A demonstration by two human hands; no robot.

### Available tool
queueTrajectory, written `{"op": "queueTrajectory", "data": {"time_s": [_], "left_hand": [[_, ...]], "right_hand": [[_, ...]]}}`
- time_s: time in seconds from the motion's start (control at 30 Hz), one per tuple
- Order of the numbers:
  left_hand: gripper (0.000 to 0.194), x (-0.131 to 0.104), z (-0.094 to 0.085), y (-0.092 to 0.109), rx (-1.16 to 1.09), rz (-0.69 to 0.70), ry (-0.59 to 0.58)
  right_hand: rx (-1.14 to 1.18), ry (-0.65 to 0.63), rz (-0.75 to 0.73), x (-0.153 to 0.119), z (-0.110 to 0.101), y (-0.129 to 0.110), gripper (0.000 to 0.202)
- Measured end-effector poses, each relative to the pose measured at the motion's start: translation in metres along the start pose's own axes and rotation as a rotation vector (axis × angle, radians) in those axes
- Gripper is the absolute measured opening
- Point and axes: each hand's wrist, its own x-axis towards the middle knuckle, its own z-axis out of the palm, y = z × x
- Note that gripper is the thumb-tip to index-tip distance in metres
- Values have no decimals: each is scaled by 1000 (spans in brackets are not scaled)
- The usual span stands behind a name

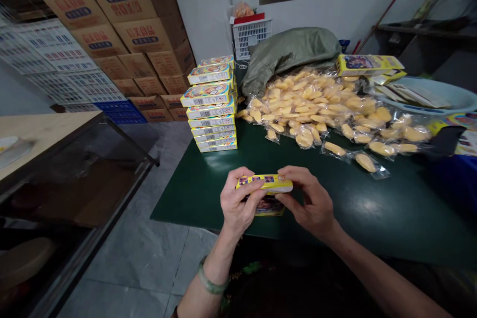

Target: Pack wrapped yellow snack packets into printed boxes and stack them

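Between my two hands, just above the near edge of the green table, is a small yellow cardboard box with little pictures along its narrow side. My left hand grips its left end, thumb and fingers pressed on it. My right hand pinches the right end. The box's darker printed face shows below the fingers. Beyond my hands lies a heap of yellow pieces in clear wrappers. A stack of similar printed boxes stands ahead on the left.
Behind the heap are a grey-green sack and a white crate. A yellow box and a pale blue basin sit right. Brown cartons are piled far left, beyond a wooden table.
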Motion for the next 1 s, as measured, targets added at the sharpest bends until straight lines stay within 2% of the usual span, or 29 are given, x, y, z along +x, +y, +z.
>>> {"op": "queueTrajectory", "data": {"time_s": [0.17, 0.33, 0.47, 0.6, 0.67, 0.77, 0.9, 0.97, 1.0], "left_hand": [[18, -1, 0, 1, 13, 6, -10], [24, -2, -2, 2, 12, 26, -59], [27, -5, -1, 0, -47, 11, -15], [19, -8, 6, 1, -32, -22, 54], [18, -8, 12, 3, -14, -24, 25], [16, -3, 17, 7, -25, -20, -63], [21, 9, 12, 10, 4, -46, -209], [21, 15, 10, 9, 13, -33, -259], [20, 17, 10, 8, 26, -17, -223]], "right_hand": [[57, -68, 49, 4, -8, -5, 25], [9, -135, 83, 21, -15, -24, 16], [-74, -185, -5, 33, -13, -32, 17], [-66, -180, -147, 28, -11, -17, 13], [-82, -131, -171, 20, -14, -7, 14], [-97, -78, -97, 11, -20, 0, 13], [-14, -126, -45, 9, -30, -4, 11], [-26, -145, -3, 9, -45, 0, 18], [-72, -122, 43, 7, -59, 4, 22]]}}
